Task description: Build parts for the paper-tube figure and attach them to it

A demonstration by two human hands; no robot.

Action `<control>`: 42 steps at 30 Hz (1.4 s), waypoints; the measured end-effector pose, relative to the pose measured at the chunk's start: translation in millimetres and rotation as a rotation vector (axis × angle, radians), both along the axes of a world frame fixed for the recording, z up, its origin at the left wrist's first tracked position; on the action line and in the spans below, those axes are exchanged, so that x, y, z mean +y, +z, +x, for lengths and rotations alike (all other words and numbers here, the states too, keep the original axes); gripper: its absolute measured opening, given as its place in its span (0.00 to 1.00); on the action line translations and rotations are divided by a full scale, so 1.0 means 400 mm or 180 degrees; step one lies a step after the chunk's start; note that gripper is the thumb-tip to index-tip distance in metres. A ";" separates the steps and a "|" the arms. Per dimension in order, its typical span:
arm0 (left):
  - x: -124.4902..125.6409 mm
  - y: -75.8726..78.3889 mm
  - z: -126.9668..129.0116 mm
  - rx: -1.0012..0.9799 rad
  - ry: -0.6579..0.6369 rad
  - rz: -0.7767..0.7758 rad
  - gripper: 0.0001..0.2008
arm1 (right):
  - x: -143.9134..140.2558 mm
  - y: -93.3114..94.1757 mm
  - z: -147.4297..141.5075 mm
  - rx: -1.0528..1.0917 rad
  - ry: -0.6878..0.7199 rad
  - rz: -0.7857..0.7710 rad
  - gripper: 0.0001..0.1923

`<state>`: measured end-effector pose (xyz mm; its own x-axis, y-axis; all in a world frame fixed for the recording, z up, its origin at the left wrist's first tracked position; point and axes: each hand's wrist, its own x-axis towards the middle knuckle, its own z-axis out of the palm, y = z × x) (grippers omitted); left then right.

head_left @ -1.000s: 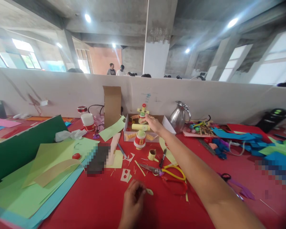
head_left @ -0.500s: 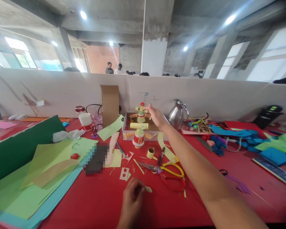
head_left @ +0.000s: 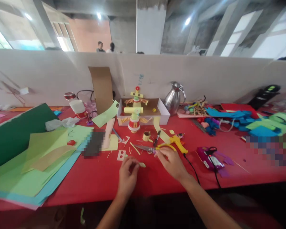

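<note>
My left hand (head_left: 128,174) is closed in a pinch above the red table, with a small pale green paper piece (head_left: 142,164) at its fingertips. Over the yellow-handled scissors (head_left: 145,148), my right hand (head_left: 170,162) has its fingers closed at the handle end and hides part of it. The blades point left. Just beyond lie a small paper ring (head_left: 146,136) and a black marker (head_left: 157,138). A paper figure (head_left: 134,122) with a red and white cup-shaped body and pleated arms stands further back, with a similar figure (head_left: 136,101) behind it.
A yellow glue gun (head_left: 178,143) with a black cord lies right of the scissors, near a purple box (head_left: 209,159). At the back are a white tray (head_left: 165,114) and a steel jug (head_left: 173,98). Coloured paper sheets (head_left: 19,178) cover the left side.
My right hand has come back from the rear figure to the scissors. My left hand stays pinched by the paper piece. The view has tilted down, showing the table's front edge.
</note>
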<state>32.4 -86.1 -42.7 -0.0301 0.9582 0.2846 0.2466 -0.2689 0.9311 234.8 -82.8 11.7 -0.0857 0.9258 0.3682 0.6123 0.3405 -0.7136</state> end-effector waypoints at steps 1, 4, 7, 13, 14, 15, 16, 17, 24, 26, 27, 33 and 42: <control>0.001 0.000 0.001 -0.0050 0.0039 0.0007 0.04 | -0.014 -0.010 0.003 -0.0024 -0.0050 0.0015 0.16; 0.012 -0.008 0.003 -0.0465 0.0225 -0.0090 0.03 | -0.042 -0.027 0.015 -0.0226 -0.0174 0.0115 0.15; 0.026 -0.020 0.004 -0.1121 0.0375 -0.0283 0.05 | -0.059 -0.042 0.031 -0.0421 -0.0284 0.0158 0.15; 0.036 -0.027 0.002 -0.1343 0.0407 -0.0475 0.07 | -0.075 -0.070 0.040 -0.0567 -0.0325 0.0143 0.14; 0.035 -0.026 0.002 -0.1333 0.0412 -0.0486 0.07 | -0.072 -0.070 0.043 -0.0577 -0.0332 0.0157 0.13; 0.034 -0.026 0.001 -0.1295 0.0421 -0.0491 0.08 | -0.066 -0.067 0.049 -0.0605 -0.0366 0.0180 0.12; 0.033 -0.025 0.001 -0.1231 0.0425 -0.0485 0.08 | -0.057 -0.062 0.058 -0.0673 -0.0443 0.0204 0.11; 0.032 -0.025 0.000 -0.1151 0.0425 -0.0467 0.08 | -0.044 -0.055 0.072 -0.0816 -0.0564 0.0212 0.10; 0.029 -0.018 -0.007 -0.0539 0.0128 -0.0269 0.07 | 0.092 -0.026 0.210 -0.2192 -0.1864 -0.0772 0.20; 0.025 -0.014 -0.008 -0.0384 0.0086 -0.0272 0.07 | 0.120 -0.043 0.229 -0.2153 -0.1939 -0.0925 0.22; 0.023 -0.013 -0.008 -0.0375 0.0088 -0.0282 0.07 | 0.130 -0.053 0.233 -0.2134 -0.1938 -0.0992 0.22; 0.004 -0.004 -0.011 -0.0729 0.0100 -0.0100 0.05 | 0.157 -0.063 0.240 -0.1935 -0.1869 -0.0949 0.18; -0.005 0.045 -0.048 0.2447 -0.0141 0.1633 0.09 | 0.025 0.021 0.249 0.0451 -0.1602 -0.0365 0.22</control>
